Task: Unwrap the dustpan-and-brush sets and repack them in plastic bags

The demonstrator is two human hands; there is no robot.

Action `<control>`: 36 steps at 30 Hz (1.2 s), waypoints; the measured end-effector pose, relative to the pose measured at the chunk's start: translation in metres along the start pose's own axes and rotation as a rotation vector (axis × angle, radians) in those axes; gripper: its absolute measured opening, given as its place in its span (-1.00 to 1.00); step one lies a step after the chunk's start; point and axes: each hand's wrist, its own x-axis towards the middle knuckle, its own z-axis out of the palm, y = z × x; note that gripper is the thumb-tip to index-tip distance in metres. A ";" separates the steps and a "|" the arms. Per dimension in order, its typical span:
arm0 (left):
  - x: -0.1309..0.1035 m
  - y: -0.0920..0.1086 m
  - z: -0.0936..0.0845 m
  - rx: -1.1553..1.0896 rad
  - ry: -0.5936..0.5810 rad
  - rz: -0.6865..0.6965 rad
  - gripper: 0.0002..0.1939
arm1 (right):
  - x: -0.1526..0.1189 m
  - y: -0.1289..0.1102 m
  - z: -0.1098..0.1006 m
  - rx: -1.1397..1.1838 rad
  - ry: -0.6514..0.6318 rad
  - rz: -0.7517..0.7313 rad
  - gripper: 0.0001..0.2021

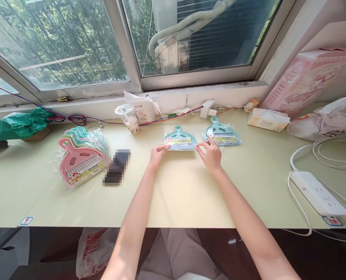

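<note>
A teal dustpan set (179, 139) in clear wrapping is at the middle of the table, its handle pointing toward the window. My left hand (158, 154) pinches its left lower corner, and my right hand (210, 154) pinches the right lower corner. Just to the right lies another wrapped teal dustpan set (223, 134), close behind my right hand. On the left, a stack of wrapped dustpans has a pink dustpan (81, 161) on top, with teal and green ones (85, 136) behind it.
A pixelated dark object (117, 167) lies beside the stack. Toward the window stand a plastic cup (128, 118) and a white adapter (207, 109). A tissue pack (268, 119) sits at the back right; a power strip (318, 193) with cables lies at the right front.
</note>
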 end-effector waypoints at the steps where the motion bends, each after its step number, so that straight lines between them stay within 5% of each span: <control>1: -0.001 0.001 0.000 -0.032 0.007 -0.019 -0.59 | 0.001 0.002 0.001 0.015 -0.005 -0.046 -0.74; 7: -0.006 0.013 0.001 -0.072 -0.003 -0.054 -0.49 | 0.003 0.016 0.014 0.160 -0.237 -0.165 -0.72; 11: -0.004 0.014 -0.001 -0.051 0.042 -0.090 -0.40 | 0.001 0.013 0.020 0.245 -0.262 -0.120 -0.79; 16: 0.000 0.015 -0.011 -0.088 0.124 -0.257 -0.01 | -0.002 0.002 0.024 0.449 -0.227 -0.037 -0.74; 21: -0.002 0.017 -0.024 -0.061 -0.077 -0.351 -0.49 | -0.008 -0.005 0.033 0.650 -0.191 0.110 -0.79; 25: -0.005 0.015 -0.022 -0.053 0.010 -0.338 -0.40 | -0.009 -0.005 0.038 0.770 -0.144 0.339 -0.22; 27: -0.006 0.019 -0.018 -0.053 -0.035 -0.286 -0.35 | -0.006 -0.004 0.035 0.772 -0.152 0.439 -0.09; 32: -0.014 0.038 -0.015 -0.101 -0.126 -0.170 -0.27 | 0.002 -0.006 0.013 0.804 -0.294 0.362 -0.51; 36: -0.021 0.040 -0.003 -0.053 -0.282 -0.022 -0.25 | 0.011 -0.003 -0.012 0.920 -0.216 0.357 -0.56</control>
